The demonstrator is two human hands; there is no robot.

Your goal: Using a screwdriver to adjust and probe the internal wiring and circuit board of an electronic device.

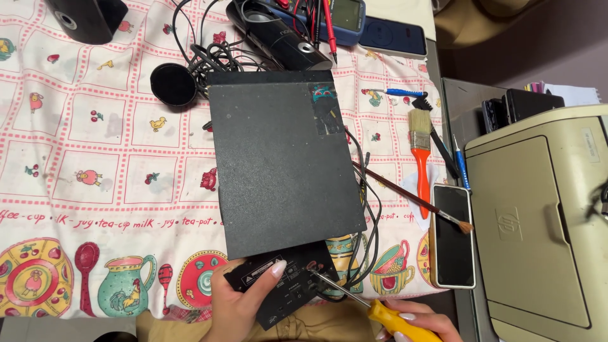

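Note:
A large black box-shaped speaker cabinet (pixel 285 158) lies flat on the patterned tablecloth (pixel 95 158). Its black rear panel (pixel 288 288) faces me at the near edge. My left hand (pixel 240 304) grips that panel from below, thumb pressed on its face. My right hand (pixel 415 323) holds a yellow-handled screwdriver (pixel 361 303); its metal tip touches a screw on the panel's right side. Black cables (pixel 367 221) run along the cabinet's right edge.
Right of the cabinet lie an orange-handled flat brush (pixel 419 158), a thin paintbrush (pixel 411 196), a blue pen (pixel 461 166) and a phone (pixel 452 235). A beige printer (pixel 544 221) stands at far right. Small black speakers (pixel 282 35), a multimeter (pixel 342 16) and a black disc (pixel 172 84) sit behind.

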